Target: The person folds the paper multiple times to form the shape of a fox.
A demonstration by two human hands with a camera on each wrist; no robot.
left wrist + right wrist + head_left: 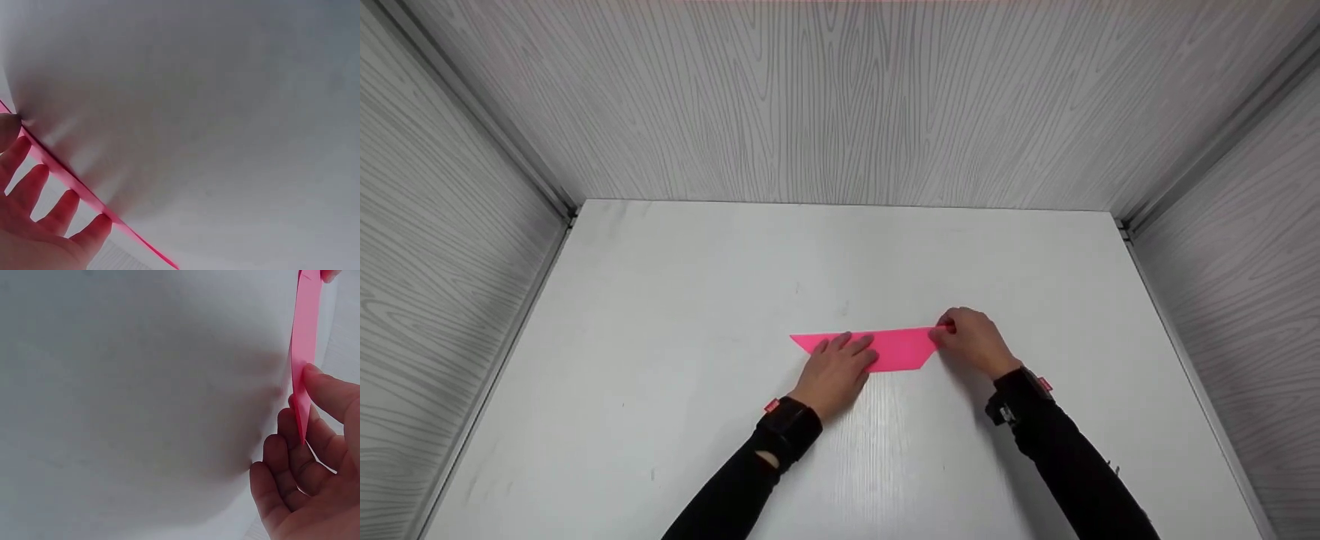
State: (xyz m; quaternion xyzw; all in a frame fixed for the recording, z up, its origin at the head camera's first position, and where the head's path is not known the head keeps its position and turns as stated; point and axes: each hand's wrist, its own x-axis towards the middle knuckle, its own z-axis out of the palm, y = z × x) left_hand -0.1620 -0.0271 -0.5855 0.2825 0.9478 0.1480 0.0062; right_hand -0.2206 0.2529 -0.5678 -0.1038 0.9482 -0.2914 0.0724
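Note:
A bright pink folded sheet of paper [901, 348] lies on the white table, long and narrow with slanted, pointed ends. My left hand [835, 373] rests on its left half, fingers spread and fairly straight. In the left wrist view the left fingertips [68, 198] touch the pink paper [79, 188] along its length. At the paper's right end, my right hand [973, 341] pinches the pointed corner. The right wrist view shows the right thumb [329, 391] on one face of the paper strip [306, 320], with curled fingers behind it.
The white tabletop [697, 277] surrounds the paper on all sides. A wood-grain back panel [840, 105] rises behind it, with a left side panel [435, 247] and a right side panel [1245, 247]. Both forearms wear black sleeves and wrist straps.

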